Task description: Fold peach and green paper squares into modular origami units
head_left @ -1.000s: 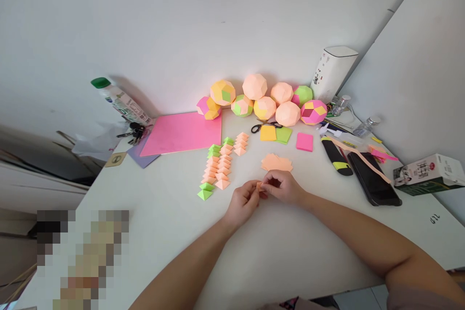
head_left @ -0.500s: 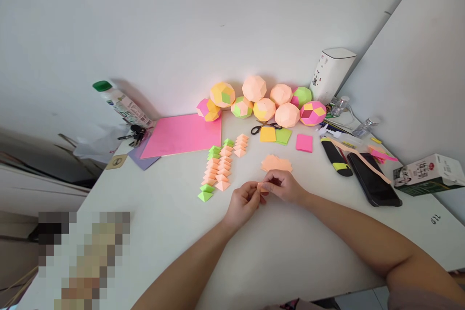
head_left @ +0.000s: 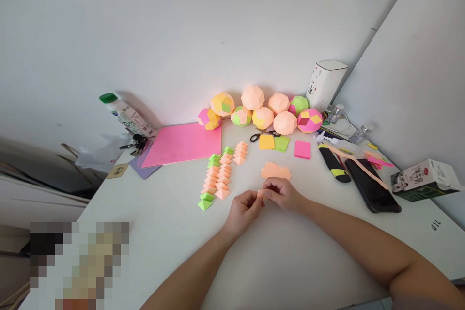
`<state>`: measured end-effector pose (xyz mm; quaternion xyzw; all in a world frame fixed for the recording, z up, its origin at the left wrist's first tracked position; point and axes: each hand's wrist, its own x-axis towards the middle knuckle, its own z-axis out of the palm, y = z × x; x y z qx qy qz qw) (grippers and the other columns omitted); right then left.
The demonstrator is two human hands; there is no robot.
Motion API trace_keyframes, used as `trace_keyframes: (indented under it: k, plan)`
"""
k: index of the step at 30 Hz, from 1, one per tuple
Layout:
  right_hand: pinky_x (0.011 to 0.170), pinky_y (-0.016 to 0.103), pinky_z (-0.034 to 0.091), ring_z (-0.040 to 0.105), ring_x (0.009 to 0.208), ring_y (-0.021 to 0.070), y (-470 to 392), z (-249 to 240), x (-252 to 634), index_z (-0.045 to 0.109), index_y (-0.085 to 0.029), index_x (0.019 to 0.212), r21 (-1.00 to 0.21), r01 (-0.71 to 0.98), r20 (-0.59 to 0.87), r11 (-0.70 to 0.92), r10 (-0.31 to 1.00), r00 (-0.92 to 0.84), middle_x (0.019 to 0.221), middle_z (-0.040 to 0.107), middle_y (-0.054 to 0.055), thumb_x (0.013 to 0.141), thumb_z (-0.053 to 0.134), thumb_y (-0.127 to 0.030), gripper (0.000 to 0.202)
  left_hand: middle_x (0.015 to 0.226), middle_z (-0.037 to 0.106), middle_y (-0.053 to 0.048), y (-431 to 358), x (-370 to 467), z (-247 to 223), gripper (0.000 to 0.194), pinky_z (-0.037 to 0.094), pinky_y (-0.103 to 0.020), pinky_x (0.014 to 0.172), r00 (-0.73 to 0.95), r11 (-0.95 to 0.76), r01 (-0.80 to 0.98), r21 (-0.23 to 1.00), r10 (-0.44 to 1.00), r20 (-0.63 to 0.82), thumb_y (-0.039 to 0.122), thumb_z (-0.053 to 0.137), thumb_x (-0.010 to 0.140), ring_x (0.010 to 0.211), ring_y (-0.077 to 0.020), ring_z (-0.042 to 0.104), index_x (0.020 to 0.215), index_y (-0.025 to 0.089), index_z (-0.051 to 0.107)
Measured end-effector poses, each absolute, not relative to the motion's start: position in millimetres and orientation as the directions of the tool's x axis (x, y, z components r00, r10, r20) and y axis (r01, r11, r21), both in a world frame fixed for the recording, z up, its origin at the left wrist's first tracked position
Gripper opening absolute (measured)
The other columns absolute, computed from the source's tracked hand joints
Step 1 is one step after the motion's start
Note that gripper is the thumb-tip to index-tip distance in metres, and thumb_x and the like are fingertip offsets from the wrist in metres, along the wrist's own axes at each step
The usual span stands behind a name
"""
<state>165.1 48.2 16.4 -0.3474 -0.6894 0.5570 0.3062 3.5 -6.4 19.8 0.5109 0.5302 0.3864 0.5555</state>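
Between my two hands is a small piece of peach paper (head_left: 260,193), mostly covered by fingers, so its fold cannot be made out. My left hand (head_left: 245,209) pinches it from the left. From the right, the thumb and fingers of my right hand (head_left: 283,194) grip it too. Just beyond the right hand lies a spread stack of peach paper squares (head_left: 276,171). Left of my hands, folded paper units stand in rows: peach ones (head_left: 223,179) with several green ones (head_left: 206,201) at the ends.
Several paper balls (head_left: 285,122) line the wall. Nearby lie scissors (head_left: 256,136) and yellow (head_left: 267,142), green (head_left: 282,144) and pink (head_left: 302,149) squares. At right are a cutter (head_left: 332,163), a phone (head_left: 374,186) and a carton (head_left: 423,179); at left, a pink sheet (head_left: 183,144) and bottle (head_left: 127,114).
The camera view has tilted slightly, so most things sit a little lower. Both hands stay together on the peach paper, with the fingers shifted slightly and less of the paper showing.
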Motion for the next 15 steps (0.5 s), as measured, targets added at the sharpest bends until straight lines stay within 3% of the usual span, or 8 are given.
trace_keyframes:
  k: [5,9,15]
  plan:
    - [0.049,0.022,0.036,0.045,0.055,0.0096,46.5,16.0,164.4,0.057,-0.015,0.084,-0.965,0.181,0.049,0.188,0.812,-0.582,0.067,0.058,0.001,0.082,0.057,-0.031,0.016,0.045,0.040,0.006,-5.3,1.5,10.7,0.034,0.023,-0.019,0.041,0.114,0.199,0.034,0.979,0.973,-0.201,0.047,0.054,0.080,0.041,-0.0056,0.032,0.068,0.015,0.054]
    - [0.047,0.020,0.034,0.042,0.052,0.0086,45.8,15.4,163.6,0.054,-0.015,0.074,-0.964,0.180,0.050,0.195,0.802,-0.596,0.062,0.053,-0.001,0.079,0.057,-0.025,0.011,0.057,0.050,0.003,-4.0,0.3,5.6,0.034,0.024,-0.019,0.042,0.104,0.190,-0.010,0.982,0.977,-0.188,0.047,0.055,0.079,0.043,-0.0053,0.035,0.070,0.015,0.055]
    - [0.046,0.020,0.032,0.040,0.052,0.0085,43.9,13.8,163.5,0.053,-0.015,0.070,-0.967,0.198,0.018,0.162,0.815,-0.579,0.061,0.052,-0.001,0.074,0.056,-0.020,0.007,0.051,0.046,0.004,-3.7,0.2,4.5,0.033,0.023,-0.019,0.043,0.134,0.190,0.014,0.982,0.973,-0.190,0.046,0.056,0.079,0.043,-0.0059,0.034,0.069,0.014,0.056]
